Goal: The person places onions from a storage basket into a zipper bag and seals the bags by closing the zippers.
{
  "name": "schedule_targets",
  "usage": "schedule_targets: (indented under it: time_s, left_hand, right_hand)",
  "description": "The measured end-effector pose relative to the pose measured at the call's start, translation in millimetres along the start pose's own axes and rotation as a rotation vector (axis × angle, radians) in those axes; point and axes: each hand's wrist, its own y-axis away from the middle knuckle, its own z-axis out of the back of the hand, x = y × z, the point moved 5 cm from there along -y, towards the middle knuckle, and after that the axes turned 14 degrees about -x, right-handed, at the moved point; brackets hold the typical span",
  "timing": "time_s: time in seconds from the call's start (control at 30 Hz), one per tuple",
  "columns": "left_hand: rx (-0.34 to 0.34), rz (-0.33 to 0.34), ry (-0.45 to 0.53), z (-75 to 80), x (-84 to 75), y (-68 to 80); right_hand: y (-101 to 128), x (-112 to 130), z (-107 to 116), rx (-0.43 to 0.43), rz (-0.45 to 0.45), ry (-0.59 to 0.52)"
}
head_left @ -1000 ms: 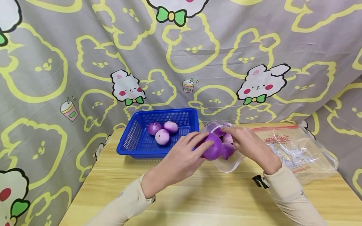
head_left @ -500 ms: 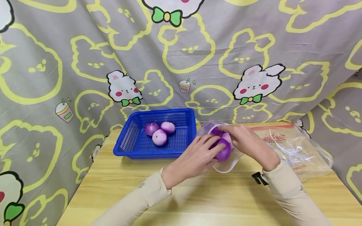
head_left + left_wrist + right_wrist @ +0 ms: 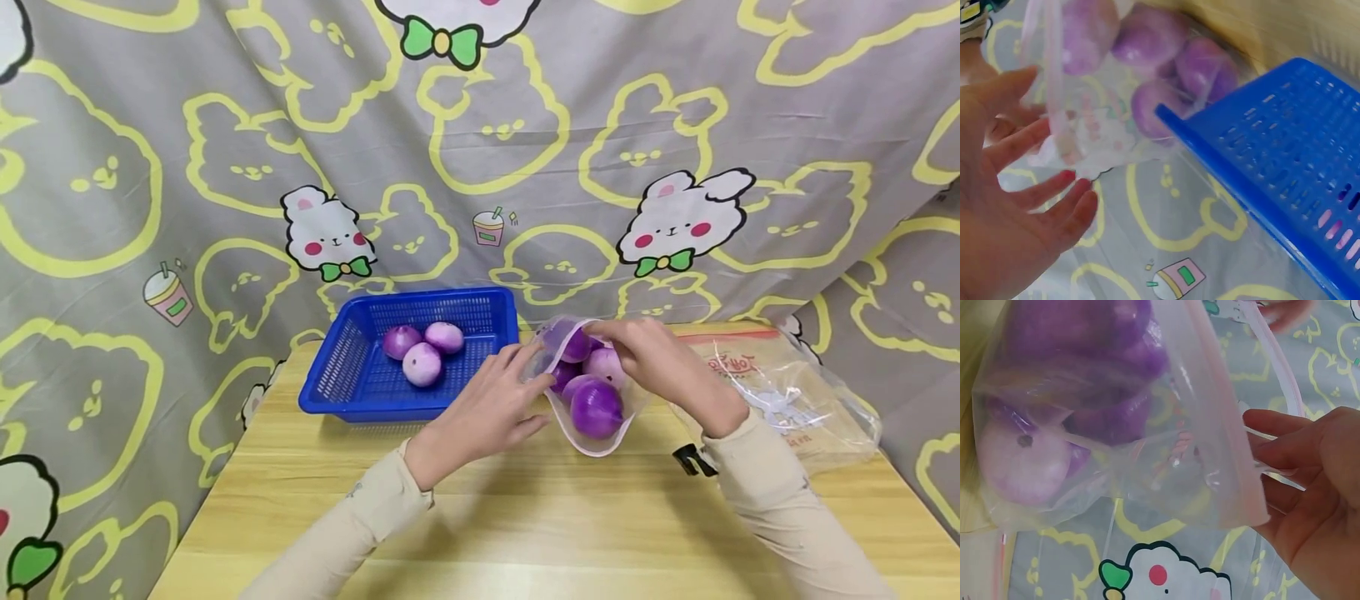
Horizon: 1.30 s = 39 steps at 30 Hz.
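I read the clear zip bag [image 3: 592, 392] as the centre of things: it sits on the wooden table [image 3: 480, 517] just right of the blue basket [image 3: 360, 383], mouth turned up and toward the left, with several purple onions [image 3: 596, 408] inside. Its long axis runs from the mouth near the basket down toward me. My right hand [image 3: 660, 367] is the nearer one, on the bag's upper right side, fingers curled round the rim and pinching the plastic. My left hand [image 3: 487, 408] lies just left of the mouth, fingers straight and spread, holding nothing; whether they touch the plastic I cannot tell. 3 onions [image 3: 422, 350] rest in the basket. A second printed bag [image 3: 787, 392] lies flat behind my right forearm.
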Motion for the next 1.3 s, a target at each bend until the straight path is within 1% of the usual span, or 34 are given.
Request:
schedule_targets:
  time_s: [0.07, 0.13, 0.17, 0.23, 0.3, 0.33, 0.4, 0.47, 0.5, 0.57, 0.6, 0.67, 0.73, 0.77, 0.8, 0.87, 0.93, 1.0, 1.03, 1.07, 1.13, 1.2, 1.3]
  left_hand:
    - [0.034, -0.010, -0.030, -3.6, 2.0, 0.6]
    - [0.035, -0.032, -0.060, -6.3, 2.7, -0.9]
    - [0.024, -0.039, -0.068, -7.2, 3.2, -2.1]
    - [-0.018, -0.039, -0.061, -6.1, 4.9, -5.3]
    - [-0.074, -0.026, -0.023, -2.7, 8.0, -9.2]
    - [-0.102, -0.011, 0.003, -0.5, 10.3, -11.1]
    - [-0.158, 0.025, 0.065, 4.6, 16.0, -14.2]
    - [-0.214, 0.066, 0.129, 10.5, 22.3, -17.4]
    - [-0.241, 0.090, 0.160, 13.7, 25.6, -18.9]
    - [-0.288, 0.132, 0.214, 19.3, 31.5, -21.3]
    - [-0.305, 0.149, 0.237, 21.9, 33.7, -22.5]
    - [-0.334, 0.174, 0.278, 25.9, 37.1, -24.1]
    - [-0.354, 0.200, 0.326, 28.9, 39.6, -24.8]
    - [-0.368, 0.211, 0.348, 30.8, 40.4, -25.0]
    - [-0.381, 0.225, 0.373, 32.8, 41.1, -25.1]
    - [-0.412, 0.257, 0.438, 38.1, 42.7, -24.5]
    - [-0.434, 0.288, 0.501, 43.3, 44.0, -23.6]
    - [-0.440, 0.323, 0.573, 46.2, 45.5, -20.6]
    - [-0.435, 0.343, 0.609, 46.5, 46.0, -17.9]
    - [-0.420, 0.362, 0.642, 45.5, 46.3, -14.5]
    - [-0.372, 0.407, 0.706, 41.6, 46.5, -6.0]
    - [-0.298, 0.467, 0.761, 34.9, 45.7, 4.1]
    - [-0.207, 0.557, 0.785, 24.1, 44.6, 17.4]
  right_hand:
    - [-0.7, -3.1, 1.0, 0.002, -0.019, -0.015]
    - [-1.0, -5.5, 2.0, -0.001, -0.034, -0.026]
    - [-0.8, -6.4, 2.4, -0.005, -0.033, -0.031]
    - [0.9, -7.7, 4.6, -0.024, -0.039, -0.040]
    - [5.7, -10.0, 9.9, -0.043, -0.076, -0.054]
    - [9.4, -11.5, 13.8, -0.054, -0.107, -0.071]
    - [18.9, -15.2, 23.1, -0.050, -0.214, -0.140]
    - [29.7, -18.9, 32.9, -0.021, -0.333, -0.208]
    - [34.0, -20.3, 37.2, -0.002, -0.374, -0.231]
    - [41.4, -21.5, 45.4, 0.043, -0.437, -0.255]
    - [43.9, -21.4, 49.2, 0.063, -0.443, -0.257]
    - [46.6, -19.9, 56.9, 0.092, -0.407, -0.230]
    - [48.0, -17.0, 63.9, 0.101, -0.341, -0.203]
    - [48.2, -15.2, 67.2, 0.094, -0.301, -0.187]
    - [48.0, -13.2, 70.9, 0.067, -0.245, -0.150]
    - [46.3, -9.8, 77.1, -0.028, -0.149, -0.080]
    - [44.6, -7.0, 83.9, -0.158, -0.064, -0.010]
    - [44.9, -6.8, 90.3, -0.280, -0.027, 0.039]
    - [45.6, -7.7, 91.6, -0.311, -0.022, 0.037]
    - [46.8, -8.9, 92.1, -0.319, -0.028, 0.043]
    - [49.4, -11.2, 90.9, -0.298, -0.042, 0.047]
    - [52.0, -13.6, 88.2, -0.262, -0.052, 0.049]
    - [54.7, -15.2, 87.1, -0.223, -0.070, 0.067]
